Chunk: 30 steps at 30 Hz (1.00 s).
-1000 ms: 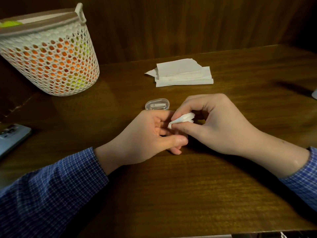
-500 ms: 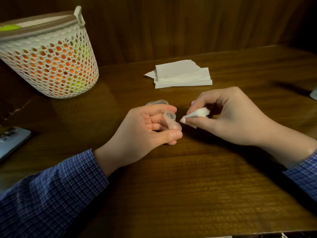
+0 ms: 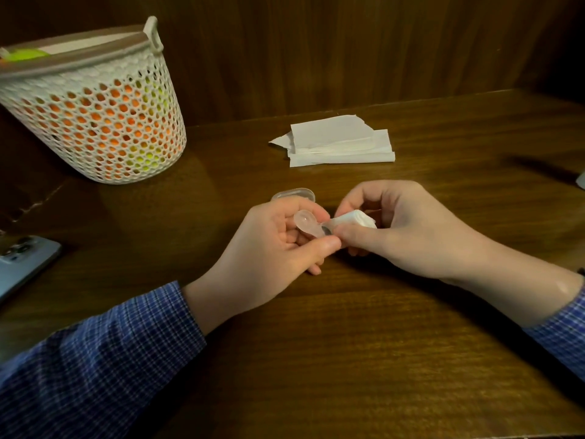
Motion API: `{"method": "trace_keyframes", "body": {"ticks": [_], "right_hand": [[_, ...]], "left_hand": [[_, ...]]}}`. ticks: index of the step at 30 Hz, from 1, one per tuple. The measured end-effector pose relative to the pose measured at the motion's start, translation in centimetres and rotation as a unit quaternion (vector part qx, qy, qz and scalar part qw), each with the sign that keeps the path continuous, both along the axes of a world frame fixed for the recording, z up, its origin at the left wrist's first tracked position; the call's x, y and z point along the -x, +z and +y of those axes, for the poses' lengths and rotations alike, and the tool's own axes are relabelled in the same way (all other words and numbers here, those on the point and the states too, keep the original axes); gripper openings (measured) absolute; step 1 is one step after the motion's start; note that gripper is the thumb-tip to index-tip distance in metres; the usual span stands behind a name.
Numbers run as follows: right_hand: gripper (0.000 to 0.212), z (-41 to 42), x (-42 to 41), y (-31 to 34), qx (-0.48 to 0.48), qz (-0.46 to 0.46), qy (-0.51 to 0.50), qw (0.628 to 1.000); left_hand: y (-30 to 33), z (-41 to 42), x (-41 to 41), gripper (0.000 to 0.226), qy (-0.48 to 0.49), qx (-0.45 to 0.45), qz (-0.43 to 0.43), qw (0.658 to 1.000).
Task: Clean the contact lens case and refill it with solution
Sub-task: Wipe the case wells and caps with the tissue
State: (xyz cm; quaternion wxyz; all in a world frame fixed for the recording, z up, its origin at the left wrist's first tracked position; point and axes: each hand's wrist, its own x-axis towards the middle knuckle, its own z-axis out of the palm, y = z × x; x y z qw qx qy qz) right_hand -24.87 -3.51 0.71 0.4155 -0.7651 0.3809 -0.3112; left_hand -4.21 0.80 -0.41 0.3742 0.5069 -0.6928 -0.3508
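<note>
My left hand (image 3: 269, 248) pinches a clear contact lens case (image 3: 308, 224) between thumb and fingers, just above the wooden table (image 3: 348, 359). Its left well shows, open and facing up. My right hand (image 3: 408, 229) grips a folded white tissue (image 3: 357, 219) whose tip presses into the case's right well. A clear plastic lid or outer cover (image 3: 294, 194) lies on the table just behind my left hand, partly hidden by it. No solution bottle is in view.
A stack of white tissues (image 3: 338, 142) lies at the back centre. A white mesh basket (image 3: 95, 118) with orange and green contents stands back left. A phone (image 3: 22, 264) lies at the left edge. A pale object (image 3: 581, 180) peeks in at the right edge.
Half a second ago my right hand held the tissue apart from the case; it has moved back left, and the tissue tip now sits in the right well.
</note>
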Motion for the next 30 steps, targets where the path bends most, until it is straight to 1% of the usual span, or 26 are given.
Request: {"method": "trace_keyframes", "body": {"ticks": [4,8,10,12,15,18,20,22,23,25,26,28,30], "right_hand": [[0.006,-0.3,0.3,0.1,0.015,0.019,-0.031,0.999],[0.003,-0.2,0.1,0.0,0.008,0.032,-0.035,0.999],[0.002,-0.1,0.0,-0.1,-0.013,0.027,-0.036,0.999],[0.001,0.0,-0.2,-0.2,-0.045,0.0,-0.038,0.998],[0.002,0.3,-0.3,-0.1,-0.109,-0.075,-0.058,0.989],[0.003,0.4,-0.4,0.0,-0.188,-0.131,-0.068,0.971],[0.005,0.2,-0.4,0.0,-0.246,-0.168,-0.075,0.952],[0.005,0.2,-0.4,0.0,-0.272,-0.188,-0.075,0.941],[0.006,0.1,-0.4,0.0,-0.248,-0.175,-0.073,0.95],[0.012,0.0,0.0,0.2,-0.144,-0.106,-0.066,0.982],[0.014,-0.1,0.1,0.4,-0.101,-0.072,-0.056,0.991],[0.015,-0.3,0.6,0.8,-0.055,-0.032,-0.028,0.998],[0.015,-0.5,1.0,0.9,-0.021,-0.001,-0.017,1.0]], "left_hand": [[0.1,0.0,-0.2,0.032,-0.028,-0.009,0.013,0.999],[-0.2,0.1,-0.1,0.032,0.0,0.009,0.01,1.0],[-0.4,0.1,0.1,0.033,0.017,0.015,0.007,1.0],[-0.5,0.1,0.3,0.035,0.036,0.017,0.016,0.999],[-0.4,0.3,0.9,0.037,0.065,0.027,0.043,0.997],[-0.4,0.5,1.3,0.037,0.087,0.045,0.05,0.994],[-0.5,0.6,1.5,0.037,0.097,0.054,0.051,0.993],[-0.5,0.5,1.4,0.036,0.093,0.05,0.056,0.993],[-0.4,0.4,1.3,0.035,0.078,0.043,0.055,0.994],[-0.1,0.3,1.1,0.031,0.03,0.025,0.038,0.999],[0.0,0.2,0.9,0.03,0.012,0.013,0.027,0.999],[0.0,-0.1,0.7,0.029,-0.006,-0.001,0.013,1.0],[0.0,-0.2,0.6,0.027,-0.008,-0.012,0.016,1.0]]}}
